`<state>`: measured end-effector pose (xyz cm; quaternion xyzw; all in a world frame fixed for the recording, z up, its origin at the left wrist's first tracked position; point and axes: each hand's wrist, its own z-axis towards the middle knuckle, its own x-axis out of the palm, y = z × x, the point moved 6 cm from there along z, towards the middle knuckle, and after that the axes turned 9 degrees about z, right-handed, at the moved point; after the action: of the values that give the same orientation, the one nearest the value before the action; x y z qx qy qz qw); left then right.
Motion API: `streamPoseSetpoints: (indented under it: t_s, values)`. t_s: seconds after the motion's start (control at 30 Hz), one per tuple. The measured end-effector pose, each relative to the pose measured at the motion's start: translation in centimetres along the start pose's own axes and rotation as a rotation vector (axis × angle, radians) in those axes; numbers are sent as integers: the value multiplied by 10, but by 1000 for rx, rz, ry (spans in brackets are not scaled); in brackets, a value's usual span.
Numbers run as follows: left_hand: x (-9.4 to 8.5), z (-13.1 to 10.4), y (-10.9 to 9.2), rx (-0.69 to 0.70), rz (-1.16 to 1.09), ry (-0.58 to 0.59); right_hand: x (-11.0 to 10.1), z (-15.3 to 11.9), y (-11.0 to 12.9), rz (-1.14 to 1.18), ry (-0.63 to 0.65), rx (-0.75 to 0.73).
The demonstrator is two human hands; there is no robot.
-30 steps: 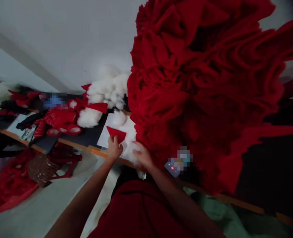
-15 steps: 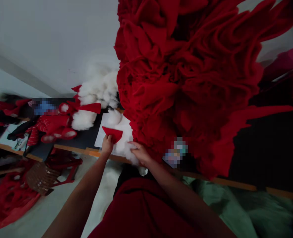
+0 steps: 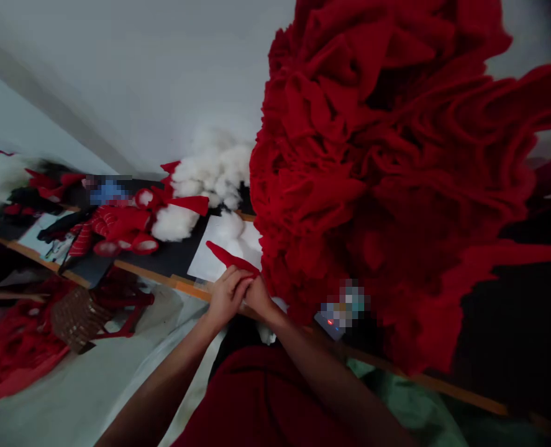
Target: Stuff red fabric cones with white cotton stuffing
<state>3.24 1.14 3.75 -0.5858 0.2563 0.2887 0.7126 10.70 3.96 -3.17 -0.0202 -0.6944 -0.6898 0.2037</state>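
My left hand point(image 3: 228, 293) is closed on a red cone-shaped fabric piece point(image 3: 231, 258), whose pointed end sticks out to the upper left. Pressed against it, my right hand point(image 3: 258, 294) is closed at the wide end of the same piece; its fingertips are hidden between the hands, and what they hold cannot be made out. Under and behind the piece lies a white sheet point(image 3: 204, 256) with a tuft of white stuffing point(image 3: 231, 225) on it. A little stuffing shows beside my right wrist.
A tall heap of red fabric point(image 3: 331, 180) rises at the right, near a phone point(image 3: 333, 324). White fluff point(image 3: 214, 167), a red plush toy point(image 3: 126, 230) and a red cone point(image 3: 189, 203) lie at the left. Lower left are a woven chair point(image 3: 77, 316) and a person's arm point(image 3: 12, 293).
My hands have come together at the red piece. The stuffing that was at my right hand is now mostly out of sight. The whole view has shifted, with the scene lying further right.
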Motion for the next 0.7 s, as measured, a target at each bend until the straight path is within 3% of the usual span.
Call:
streamPoseSetpoints:
  t_s: [0.1,0.13,0.17,0.23,0.33,0.43,0.57,0.7]
  values:
    - [-34,0,13,-290,-321,-359,8,-4,21,-16,27,-35]
    - [-37,0,21,-429,-492,-440,12,-4,28,-43,48,-43]
    - [-31,1,27,-562,-694,-435,17,-2,34,-88,67,-50]
    - [-5,8,26,-745,-1076,-263,24,2,42,-214,90,-61]
    - [20,15,22,-817,-1388,-190,30,4,49,-435,126,-65]
    - [29,13,28,-852,-1505,-187,34,-11,57,-594,190,-126]
    - [25,12,35,-848,-1549,-106,31,-47,63,-736,158,-261]
    - [27,11,17,-783,-1535,-1,30,-57,54,-687,183,-335]
